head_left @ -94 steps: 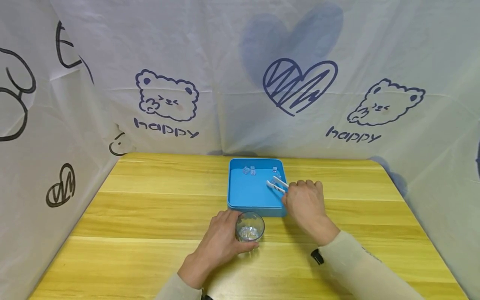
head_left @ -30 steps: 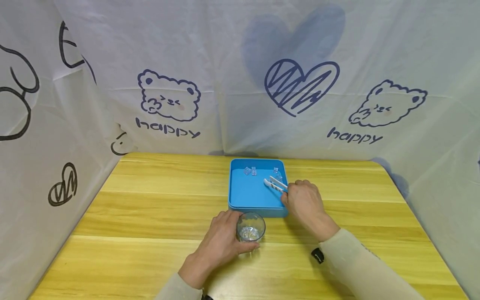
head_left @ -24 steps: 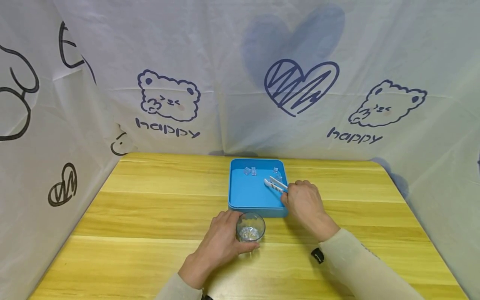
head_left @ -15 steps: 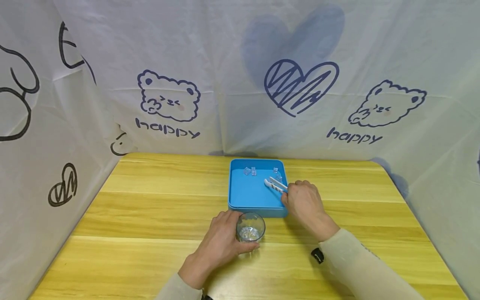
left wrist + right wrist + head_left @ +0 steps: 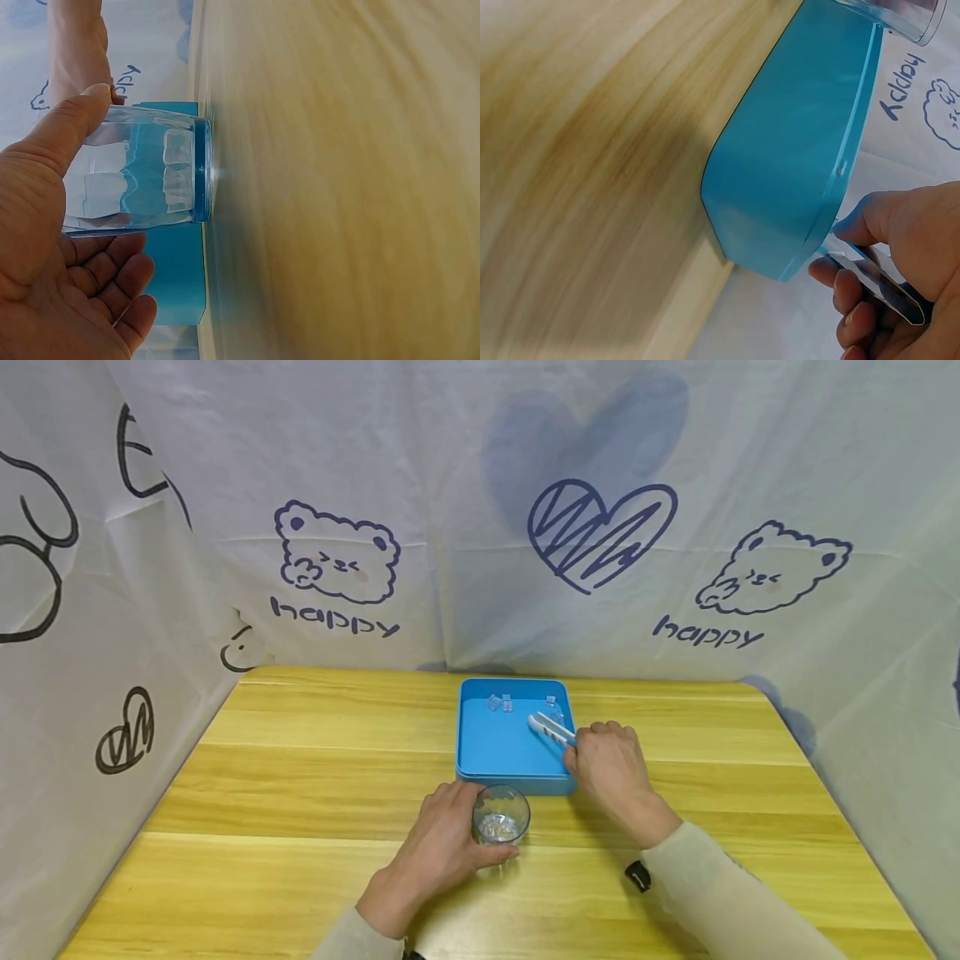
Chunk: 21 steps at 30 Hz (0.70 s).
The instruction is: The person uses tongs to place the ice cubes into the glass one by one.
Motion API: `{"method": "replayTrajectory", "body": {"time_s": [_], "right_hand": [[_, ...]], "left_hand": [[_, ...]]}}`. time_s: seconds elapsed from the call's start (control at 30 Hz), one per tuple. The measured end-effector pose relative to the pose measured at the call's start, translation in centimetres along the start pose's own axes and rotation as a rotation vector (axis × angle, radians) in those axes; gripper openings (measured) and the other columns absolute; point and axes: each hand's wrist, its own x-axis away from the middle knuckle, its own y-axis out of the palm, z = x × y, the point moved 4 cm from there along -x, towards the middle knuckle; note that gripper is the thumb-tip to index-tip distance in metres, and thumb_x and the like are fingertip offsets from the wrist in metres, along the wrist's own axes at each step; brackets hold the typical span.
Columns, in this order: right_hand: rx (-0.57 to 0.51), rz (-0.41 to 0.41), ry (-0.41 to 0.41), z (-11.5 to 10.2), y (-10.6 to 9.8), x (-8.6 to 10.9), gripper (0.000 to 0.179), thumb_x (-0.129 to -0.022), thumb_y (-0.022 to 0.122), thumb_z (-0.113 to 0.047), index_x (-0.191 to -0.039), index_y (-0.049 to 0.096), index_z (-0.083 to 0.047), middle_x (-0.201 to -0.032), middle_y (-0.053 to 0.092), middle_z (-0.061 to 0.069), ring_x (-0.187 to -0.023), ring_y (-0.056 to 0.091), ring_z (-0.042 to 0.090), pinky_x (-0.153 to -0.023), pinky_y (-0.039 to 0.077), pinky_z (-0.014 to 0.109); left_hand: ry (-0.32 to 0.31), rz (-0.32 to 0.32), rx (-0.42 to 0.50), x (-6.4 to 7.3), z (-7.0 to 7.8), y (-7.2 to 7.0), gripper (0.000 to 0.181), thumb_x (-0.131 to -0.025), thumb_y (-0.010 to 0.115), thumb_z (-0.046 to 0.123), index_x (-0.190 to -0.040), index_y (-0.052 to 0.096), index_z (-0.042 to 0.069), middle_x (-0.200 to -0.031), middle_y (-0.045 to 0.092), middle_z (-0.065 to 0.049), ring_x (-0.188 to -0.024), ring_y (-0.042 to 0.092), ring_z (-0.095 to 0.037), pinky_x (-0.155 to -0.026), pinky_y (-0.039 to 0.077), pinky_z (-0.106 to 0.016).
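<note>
My left hand (image 5: 441, 837) holds a clear drinking glass (image 5: 142, 169) upright on the table, thumb on one side and fingers on the other. Several clear pieces lie at the bottom of the glass. Just behind it stands a shallow blue box (image 5: 495, 743), with several small clear cubes (image 5: 507, 704) at its back left and another cube (image 5: 551, 701) at its back right. My right hand (image 5: 611, 772), over the box's right side, grips tongs (image 5: 553, 730) with white tips. The tips point down into the box near its right cubes; whether a cube lies between them I cannot tell.
The wooden table (image 5: 300, 785) reaches well beyond the box on both sides. White cloth (image 5: 465, 568) with blue drawings hangs behind it and along the sides. The box's raised wall (image 5: 780, 150) stands between the glass and the tong tips.
The tong tips have shifted slightly left and drawn closer together. My left hand and the glass have kept their place; the cubes at the back left have not moved.
</note>
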Motion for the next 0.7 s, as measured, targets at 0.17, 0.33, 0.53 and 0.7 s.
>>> {"method": "replayTrajectory", "body": {"time_s": [0.17, 0.33, 0.53, 0.7], "right_hand": [[-0.002, 0.024, -0.018, 0.0, -0.1, 0.2, 0.037, -0.091, 0.073, -0.017, -0.062, 0.052, -0.007, -0.061, 0.046, 0.005, -0.060, 0.046, 0.025, -0.056, 0.038, 0.036], [-0.009, 0.019, -0.013, 0.0, -0.1, -0.1, 0.039, -0.090, 0.073, -0.016, -0.060, 0.049, -0.008, -0.060, 0.044, 0.004, -0.058, 0.045, 0.025, -0.055, 0.039, 0.036], [0.002, -0.055, 0.022, -0.3, 0.0, -0.7, 0.037, -0.093, 0.069, -0.017, -0.061, 0.052, -0.007, -0.061, 0.046, 0.005, -0.060, 0.047, 0.025, -0.058, 0.044, 0.038], [0.018, -0.093, 0.032, -0.5, 0.1, -1.3, 0.039, -0.095, 0.069, -0.019, -0.061, 0.053, -0.008, -0.062, 0.048, 0.005, -0.061, 0.049, 0.025, -0.060, 0.046, 0.038]], "left_hand": [[0.001, 0.003, -0.003, 0.0, 0.0, 0.0, 0.091, -0.075, 0.095, 0.049, -0.144, 0.056, 0.005, -0.135, 0.066, -0.010, -0.119, 0.060, -0.029, -0.105, 0.045, -0.054], [-0.002, 0.001, 0.006, 0.0, 0.0, 0.0, 0.094, -0.075, 0.095, 0.049, -0.147, 0.054, 0.006, -0.137, 0.065, -0.010, -0.121, 0.060, -0.030, -0.106, 0.045, -0.054], [-0.003, -0.001, 0.005, -0.1, -0.1, 0.0, 0.090, -0.075, 0.095, 0.049, -0.144, 0.055, 0.006, -0.134, 0.066, -0.009, -0.119, 0.060, -0.028, -0.106, 0.045, -0.054], [-0.002, 0.001, 0.000, 0.0, -0.1, 0.0, 0.090, -0.075, 0.094, 0.050, -0.143, 0.056, 0.006, -0.133, 0.066, -0.009, -0.118, 0.060, -0.028, -0.105, 0.045, -0.053]]}}
